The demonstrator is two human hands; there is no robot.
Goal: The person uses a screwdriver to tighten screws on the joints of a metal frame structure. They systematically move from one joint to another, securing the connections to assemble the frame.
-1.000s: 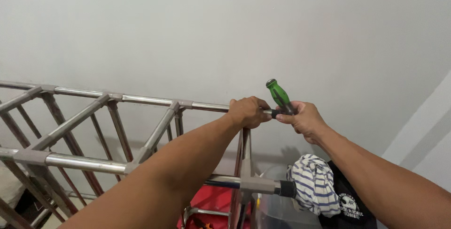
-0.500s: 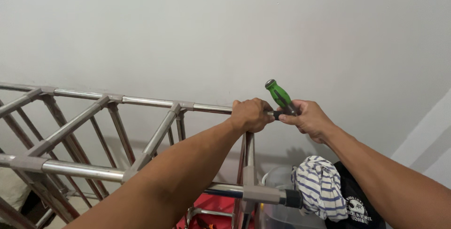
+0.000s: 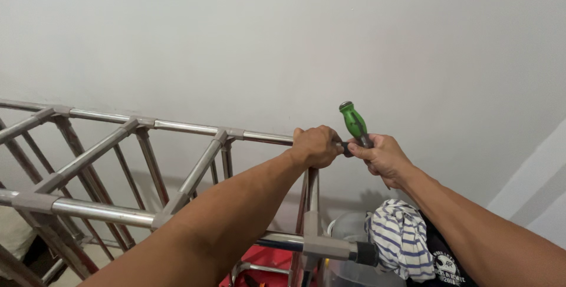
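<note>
A metal tube rack (image 3: 177, 126) with grey plastic joints stands against a white wall. My left hand (image 3: 315, 145) grips the far top corner of the rack, where the top rail ends. Right beside it, my right hand (image 3: 383, 157) holds a screwdriver with a green handle (image 3: 354, 121). The handle points up and slightly left; its tip is hidden between my two hands at the corner joint. Both forearms reach forward from the bottom of the view.
A nearer rail (image 3: 94, 211) of the rack ends in a grey joint and black cap (image 3: 365, 253). A blue-and-white striped cloth (image 3: 401, 240) and a black garment (image 3: 442, 263) hang at the lower right. Something red (image 3: 271, 263) lies below the rack.
The view has shifted slightly, so the rack and hands sit a little lower in frame. Both hands stay at the same corner joint with the screwdriver; its handle is a bit more upright.
</note>
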